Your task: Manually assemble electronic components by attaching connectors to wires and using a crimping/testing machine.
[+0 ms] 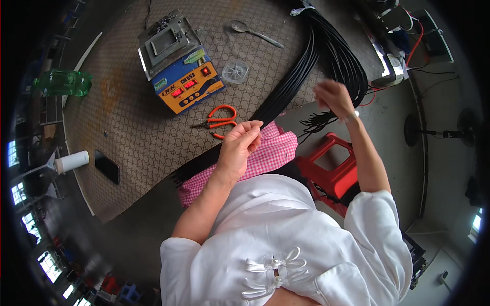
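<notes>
Fingers [250, 135] near long, slender black cables [289, 84]

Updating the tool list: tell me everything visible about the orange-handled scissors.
The scissors have two orange handle loops, spread apart, and short dark, metal-looking blades pointing toward picture left. They lie on the patterned tabletop. The left hand seems to hide part of the lower loop; contact can't be told.

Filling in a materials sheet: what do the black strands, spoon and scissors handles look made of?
Black strands: likely plastic or rubber outside, smooth with a soft sheen; inside not visible.
Spoon: metal, probably steel, judging by its grey, shiny handle.
Scissors handles: probably plastic or plastic-coated, from the uniform bright orange; can't tell which.
</notes>
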Available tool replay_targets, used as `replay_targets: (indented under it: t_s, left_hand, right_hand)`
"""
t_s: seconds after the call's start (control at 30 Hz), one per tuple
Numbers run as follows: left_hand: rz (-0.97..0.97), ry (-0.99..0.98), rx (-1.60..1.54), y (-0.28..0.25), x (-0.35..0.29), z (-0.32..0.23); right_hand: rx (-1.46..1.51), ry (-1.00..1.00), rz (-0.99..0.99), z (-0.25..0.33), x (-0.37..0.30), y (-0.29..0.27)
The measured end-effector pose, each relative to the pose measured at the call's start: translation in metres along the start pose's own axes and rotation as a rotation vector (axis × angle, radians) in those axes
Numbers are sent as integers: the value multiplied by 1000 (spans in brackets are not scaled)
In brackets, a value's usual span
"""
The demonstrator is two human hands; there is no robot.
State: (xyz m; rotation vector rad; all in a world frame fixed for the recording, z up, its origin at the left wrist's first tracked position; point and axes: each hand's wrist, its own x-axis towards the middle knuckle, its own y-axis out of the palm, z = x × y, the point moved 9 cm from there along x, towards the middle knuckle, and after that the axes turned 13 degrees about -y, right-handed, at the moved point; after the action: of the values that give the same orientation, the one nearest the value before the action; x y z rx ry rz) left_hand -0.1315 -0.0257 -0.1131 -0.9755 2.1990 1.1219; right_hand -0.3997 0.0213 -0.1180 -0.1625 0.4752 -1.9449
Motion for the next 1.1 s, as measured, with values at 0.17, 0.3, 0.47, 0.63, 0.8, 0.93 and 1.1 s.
replay_targets:
  t_s: [0.17, 0.3, 0.47, 0.63, 0.8, 0.93, 1.1]
  left_hand:
    - [-48, 129, 148, 14, 2, -13]
    - [-217, 383, 487, 19, 0, -32]
    - [-429, 995, 1138, 65, -23, -64]
    - [-215, 501, 941, 34, -13, -50]
    - [-433, 736, 1177, -11, -71, -67]
    - [-478, 949, 1517, 28, -84, -55]
    - [-256, 1017, 1726, 78, -62, -15]
  right_hand:
    - [-269, 143, -83, 1, 59, -2]
    - [3, 214, -80, -16, 69, -4]
    - [922, 216, -31, 12, 72, 4]
    - [1029, 117, -49, 24, 86, -29]
    - [25, 111, -122, -2, 65, -57]
    - [-558, -577, -159, 107, 42, 14]
    - [-4, -545, 792, 183, -9, 180]
